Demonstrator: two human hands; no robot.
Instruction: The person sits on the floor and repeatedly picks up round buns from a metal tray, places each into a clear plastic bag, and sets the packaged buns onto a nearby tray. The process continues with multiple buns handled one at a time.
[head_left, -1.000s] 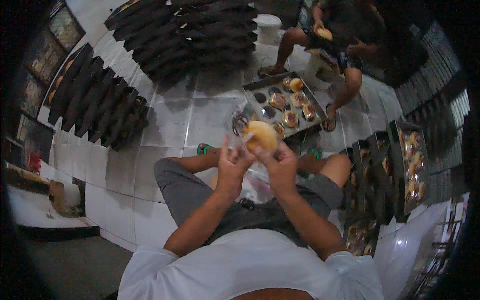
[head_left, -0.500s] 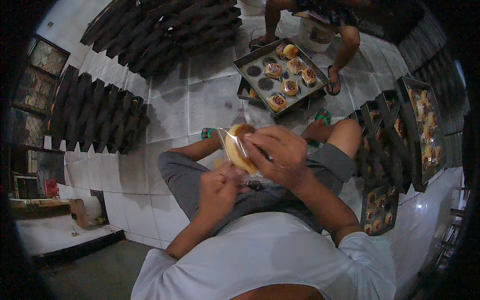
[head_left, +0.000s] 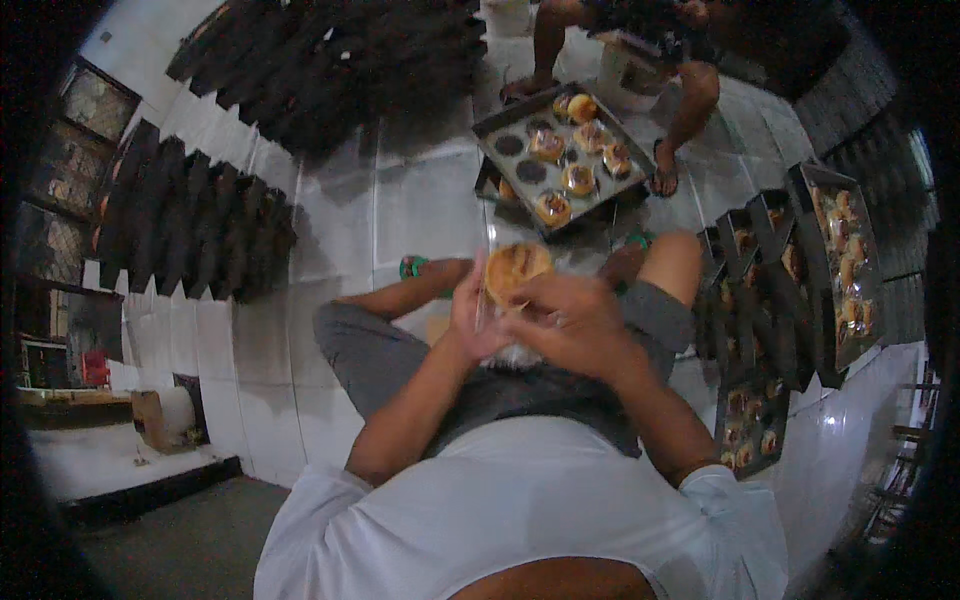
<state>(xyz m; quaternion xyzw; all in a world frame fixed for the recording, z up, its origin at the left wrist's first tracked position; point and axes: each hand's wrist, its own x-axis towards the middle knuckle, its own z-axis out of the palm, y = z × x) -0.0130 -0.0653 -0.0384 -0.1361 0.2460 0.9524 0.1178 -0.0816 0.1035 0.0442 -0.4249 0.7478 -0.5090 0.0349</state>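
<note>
Above my lap, a round golden bun (head_left: pixel 517 270) with brown marks on its upper face sits in a clear plastic bag (head_left: pixel 487 285). My left hand (head_left: pixel 470 322) supports the bagged bun from the left side, its fingers pointing up along the plastic. At the bun's lower right, my right hand (head_left: pixel 572 318) has its fingers bent in against the bag, as if pinching it. Motion blurs these fingers, and the exact grip is partly hidden.
Ahead, a dark metal tray (head_left: pixel 612 200) holds several wrapped buns and rests on another tray. More trays (head_left: pixel 838 350) of buns stand at the right. Dark trays are stacked at far left (head_left: pixel 190 220). Another person's leg (head_left: pixel 690 115) is beyond the front tray.
The bagged bun has turned from edge-on to face-up and shifted slightly right. My left hand has risen from the bag's lower end to its side; my right hand has dropped slightly.
</note>
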